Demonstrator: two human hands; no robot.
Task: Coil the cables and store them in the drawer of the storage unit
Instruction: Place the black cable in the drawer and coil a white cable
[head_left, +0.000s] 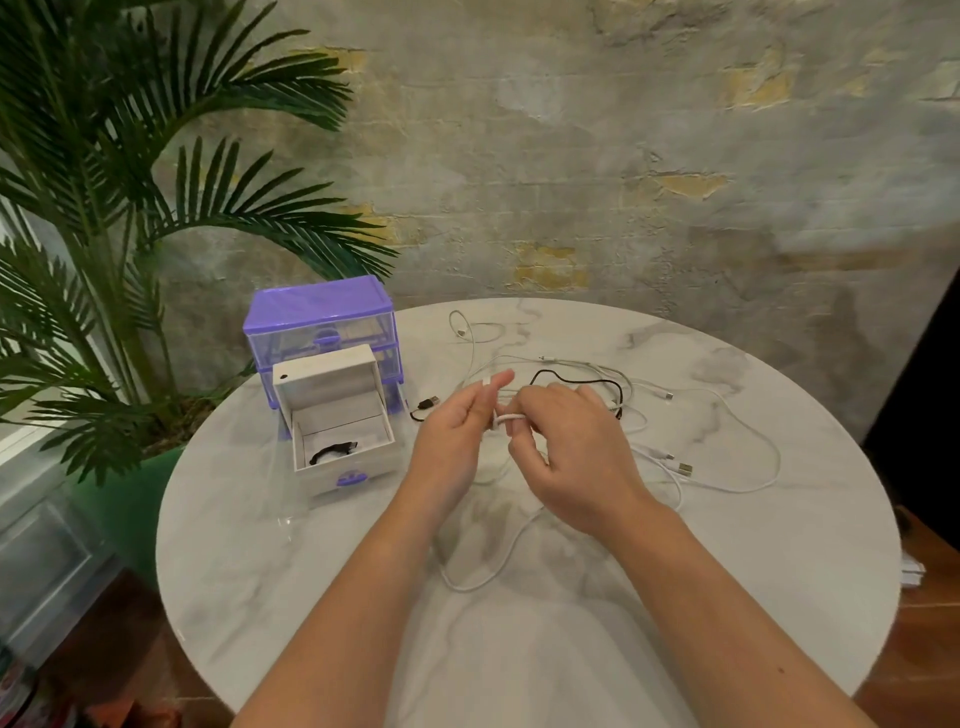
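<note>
A round desk (753, 545) with a pale, grey-veined marble top fills the lower middle under the hands. Beyond the hands rises a rough plastered wall (597, 156), grey with yellowish patches where the surface has flaked. Far to the left of the hands stands a tall palm plant (104, 156), its dark green fronds spreading over the wall, in a green pot (124, 499) beside the desk's edge. Below the desk, at the lower left and far right, reddish-brown wooden floor (130, 623) shows. The light is soft and even.

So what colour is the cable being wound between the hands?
White; the cable shows best in the head view.
</note>
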